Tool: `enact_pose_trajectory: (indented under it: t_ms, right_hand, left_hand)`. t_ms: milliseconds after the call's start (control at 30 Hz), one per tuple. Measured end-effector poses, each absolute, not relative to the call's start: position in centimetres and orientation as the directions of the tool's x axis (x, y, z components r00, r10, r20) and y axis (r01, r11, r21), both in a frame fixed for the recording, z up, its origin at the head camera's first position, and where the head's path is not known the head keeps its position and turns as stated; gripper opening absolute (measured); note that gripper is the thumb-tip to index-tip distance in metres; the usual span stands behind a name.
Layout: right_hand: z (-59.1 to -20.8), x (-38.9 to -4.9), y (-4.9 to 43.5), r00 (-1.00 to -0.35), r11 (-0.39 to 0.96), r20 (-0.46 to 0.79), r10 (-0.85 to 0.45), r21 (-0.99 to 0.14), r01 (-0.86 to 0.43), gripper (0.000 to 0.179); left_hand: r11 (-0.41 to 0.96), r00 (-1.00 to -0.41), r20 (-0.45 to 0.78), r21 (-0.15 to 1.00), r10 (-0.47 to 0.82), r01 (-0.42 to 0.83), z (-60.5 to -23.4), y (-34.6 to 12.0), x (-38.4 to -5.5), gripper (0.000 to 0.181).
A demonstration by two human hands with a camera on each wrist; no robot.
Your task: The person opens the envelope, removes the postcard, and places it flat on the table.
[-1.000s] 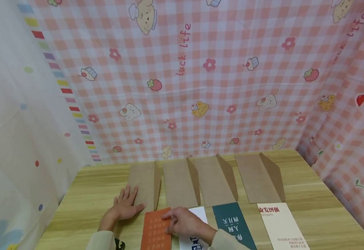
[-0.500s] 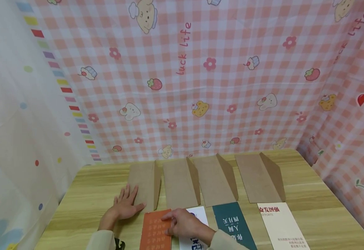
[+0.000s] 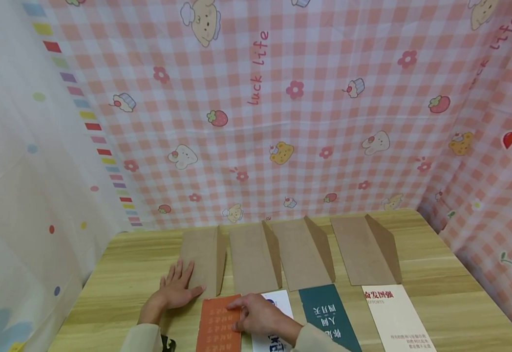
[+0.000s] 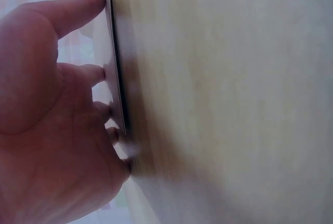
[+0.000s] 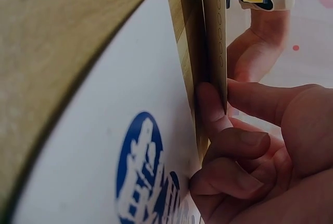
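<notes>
My left hand lies with spread fingers on the leftmost brown kraft-paper envelope, whose flap stands open on its right. In the left wrist view the fingertips rest on the thin envelope seen edge-on. My right hand pinches the right edge of an orange card between thumb and index finger. The card's top end is right at the envelope's near end. In the right wrist view the card is edge-on, raised off the table. A white card with blue print lies under the right hand.
Three more open kraft envelopes stand in a row to the right on the wood-grain table. A teal card and a cream card lie in front of them. A pink checked curtain hangs behind.
The orange card has tilted very slightly, its left edge shifting a little left. Both hands stay in nearly the same places.
</notes>
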State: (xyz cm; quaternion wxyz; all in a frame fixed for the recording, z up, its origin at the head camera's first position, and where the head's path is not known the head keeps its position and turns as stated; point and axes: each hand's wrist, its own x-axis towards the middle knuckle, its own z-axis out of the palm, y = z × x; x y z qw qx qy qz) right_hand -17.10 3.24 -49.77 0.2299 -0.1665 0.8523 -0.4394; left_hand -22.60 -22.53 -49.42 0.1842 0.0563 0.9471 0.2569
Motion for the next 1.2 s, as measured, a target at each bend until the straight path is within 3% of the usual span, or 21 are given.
enact_pose_trajectory:
  t_ms: [500,900,1200]
  right_hand:
    - [-50.0,-17.2,3.2,-0.834,0.567,-0.274,-0.478,-0.822,-0.055,0.037]
    - [-50.1,-17.5,3.1,-0.833,0.591,-0.271,-0.482,-0.803,-0.081,0.037]
    - [-50.0,-17.5,3.0,-0.836,0.614,-0.281,-0.471,-0.785,-0.081,0.038]
  left_hand:
    - [0.853,-0.92,-0.332,0.522,0.21,0.006,-49.7,-22.9,-22.7,0.089]
    - [0.831,-0.929,-0.299,0.556,0.217,0.015,-52.1,-24.0,-23.7,0.114]
    - [0.832,-0.93,-0.297,0.555,0.215,0.015,-52.1,-24.0,-23.7,0.112]
